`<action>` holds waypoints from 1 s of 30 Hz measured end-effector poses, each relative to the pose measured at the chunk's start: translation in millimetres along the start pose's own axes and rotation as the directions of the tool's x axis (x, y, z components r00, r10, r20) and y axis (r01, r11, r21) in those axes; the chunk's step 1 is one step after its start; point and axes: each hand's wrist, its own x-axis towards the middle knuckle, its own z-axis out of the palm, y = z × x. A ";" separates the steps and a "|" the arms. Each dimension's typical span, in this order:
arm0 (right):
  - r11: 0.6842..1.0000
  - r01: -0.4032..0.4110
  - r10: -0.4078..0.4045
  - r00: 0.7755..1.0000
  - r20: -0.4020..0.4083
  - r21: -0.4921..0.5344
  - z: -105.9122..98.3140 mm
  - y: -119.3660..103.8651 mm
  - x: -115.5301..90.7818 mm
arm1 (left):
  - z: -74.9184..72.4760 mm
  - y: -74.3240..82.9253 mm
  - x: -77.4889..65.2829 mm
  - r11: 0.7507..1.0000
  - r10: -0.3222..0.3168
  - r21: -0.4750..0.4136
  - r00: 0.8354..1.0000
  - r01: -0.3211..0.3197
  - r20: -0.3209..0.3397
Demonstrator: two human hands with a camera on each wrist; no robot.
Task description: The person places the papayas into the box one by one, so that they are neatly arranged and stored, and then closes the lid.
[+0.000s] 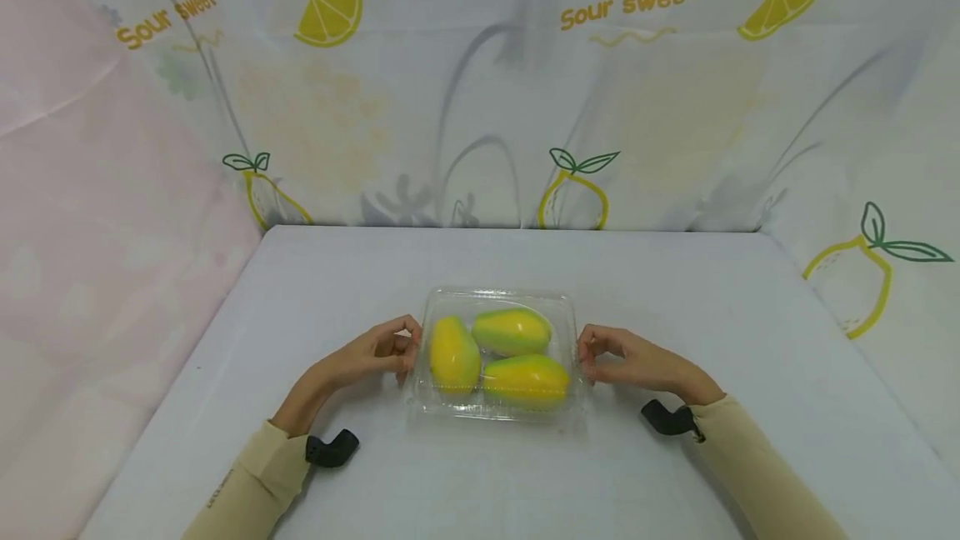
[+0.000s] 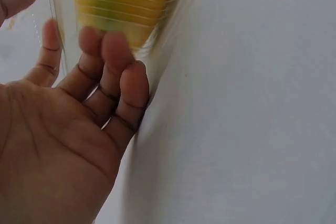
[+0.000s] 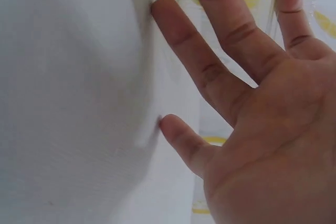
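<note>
A clear plastic box point(image 1: 495, 295) sits mid-table in the head view. Three smooth yellow-green fruits, like mangoes, show inside it: one upright fruit point(image 1: 453, 355) on the left, a back fruit point(image 1: 513, 332) and a front fruit point(image 1: 527, 380) on the right. At the box's left side is my left hand point(image 1: 375, 352), fingertips against the wall and thumb apart in the left wrist view. My right hand point(image 1: 630, 361) is at the opposite side, its fingers spread and fairly straight in the right wrist view. Whether the right fingertips press the wall I cannot tell.
The box stands on a white table point(image 1: 495, 482). Behind it rises a white backdrop point(image 1: 465, 107) printed with lemons and words, with a pink cloth point(image 1: 112, 273) at the left. Black curved pieces point(image 1: 332, 448) are attached at both sleeve cuffs.
</note>
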 end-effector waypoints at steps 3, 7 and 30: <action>0.999 -0.023 0.023 1.000 0.021 -0.024 0.0 -1.5 -2.6 | -1.2 0.7 -1.9 0.998 -0.033 -0.048 0.997 0.036 0.071; 0.998 -0.045 0.046 0.998 0.031 -0.045 1.3 -1.3 -3.6 | -1.3 2.1 -2.6 0.997 -0.058 -0.053 0.992 0.064 0.114; 0.993 -0.061 0.065 0.997 0.045 -0.101 2.7 -8.0 -1.9 | -1.7 13.7 -5.8 0.993 -0.102 -0.049 0.984 0.110 0.144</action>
